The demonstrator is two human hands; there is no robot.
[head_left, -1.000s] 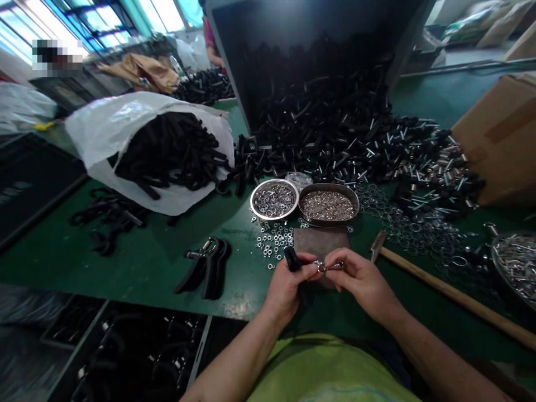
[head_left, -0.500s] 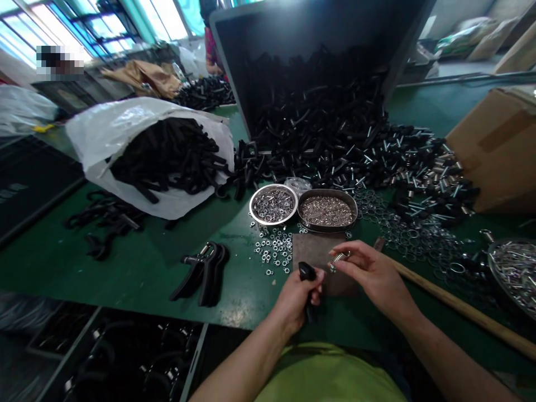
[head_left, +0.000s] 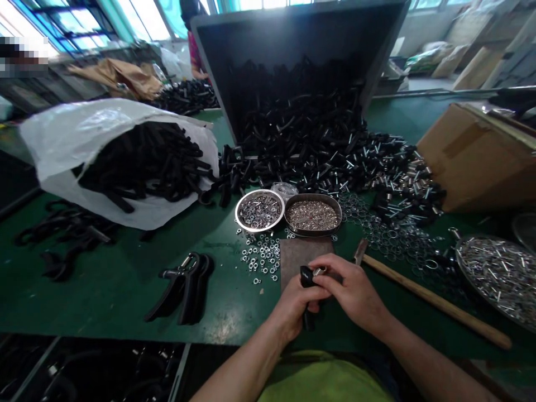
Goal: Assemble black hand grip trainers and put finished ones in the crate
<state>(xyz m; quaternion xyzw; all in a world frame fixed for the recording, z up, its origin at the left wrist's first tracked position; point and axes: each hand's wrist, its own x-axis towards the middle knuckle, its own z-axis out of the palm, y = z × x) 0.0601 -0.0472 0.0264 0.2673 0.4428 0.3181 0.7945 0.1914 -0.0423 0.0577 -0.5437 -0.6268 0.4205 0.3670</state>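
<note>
Left hand: fist curled around a black handle, thumb on top.
Right hand: just right of that handle, fingertips pinched at its top end.
Forearms: converging toward the handle.

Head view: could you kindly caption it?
Both hands, left hand and right hand, join a black handle and metal spring.

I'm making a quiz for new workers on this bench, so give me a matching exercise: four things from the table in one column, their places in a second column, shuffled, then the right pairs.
Things:
1. round steel bowl of washers
2. long wooden hammer handle
3. white plastic sack of black grips
4. brown cardboard box

Places:
A. far right of the table
B. left of the table, lying open
C. just left of the oval metal dish of small silver parts
D. right of the hands, running diagonally

Pairs: 1-C, 2-D, 3-B, 4-A
</note>
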